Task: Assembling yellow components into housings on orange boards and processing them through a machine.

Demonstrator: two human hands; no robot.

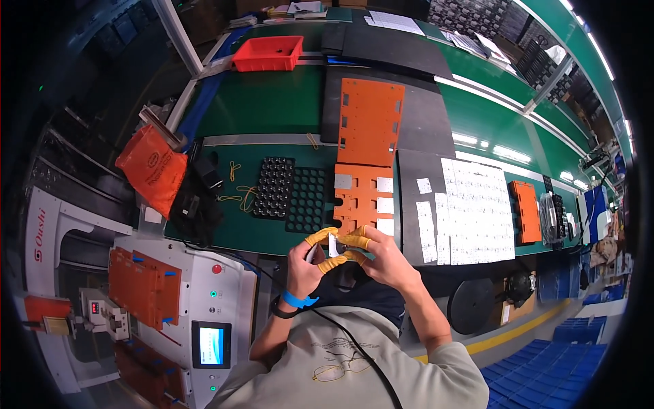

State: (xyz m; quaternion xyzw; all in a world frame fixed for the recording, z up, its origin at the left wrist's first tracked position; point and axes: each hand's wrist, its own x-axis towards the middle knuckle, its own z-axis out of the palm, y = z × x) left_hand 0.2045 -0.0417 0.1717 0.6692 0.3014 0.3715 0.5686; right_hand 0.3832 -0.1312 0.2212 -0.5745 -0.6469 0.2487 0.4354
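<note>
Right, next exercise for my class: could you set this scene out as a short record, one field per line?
Left grip: blue band at the wrist, yellow finger covers
Right grip: yellow finger covers too
Between them: small white piece; which grip bears it is unclear
Ahead: orange fixture with pale squares
Left of fixture: two black trays, the left one holding shiny round parts
Right of fixture: white sheets on a dark mat
Far left: red bin
Near left: machine with lit screen
</note>
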